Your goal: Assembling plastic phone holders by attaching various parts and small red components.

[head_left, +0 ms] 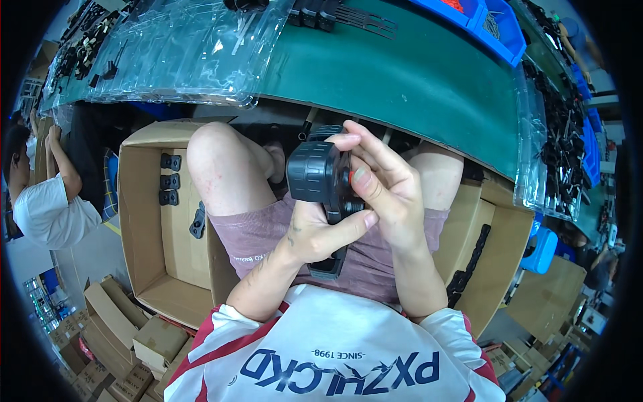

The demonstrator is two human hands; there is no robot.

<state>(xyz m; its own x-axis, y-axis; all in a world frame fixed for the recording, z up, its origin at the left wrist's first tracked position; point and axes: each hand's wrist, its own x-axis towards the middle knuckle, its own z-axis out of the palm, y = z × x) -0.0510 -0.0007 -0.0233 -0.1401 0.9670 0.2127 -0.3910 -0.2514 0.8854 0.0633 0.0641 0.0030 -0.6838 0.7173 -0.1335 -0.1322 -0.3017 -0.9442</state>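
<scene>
A black ridged device (311,175) is hanging over the person's lap (375,261), near mid-view. The left hand (318,236) is gripping it from six o'clock, thumb reaching toward the right hand (396,195). That one is curling its fingers in at three o'clock, thumb lying near a small red spot (350,175); whether it is pinching anything, I cannot tell. Toward nine o'clock, a cardboard box (140,228) is holding black pieces (170,181); toward four, another box (499,261) is holding dark parts (475,254). The green bench (402,74) is stretching away at one o'clock, clear plastic trays (187,60) lying toward ten.
</scene>
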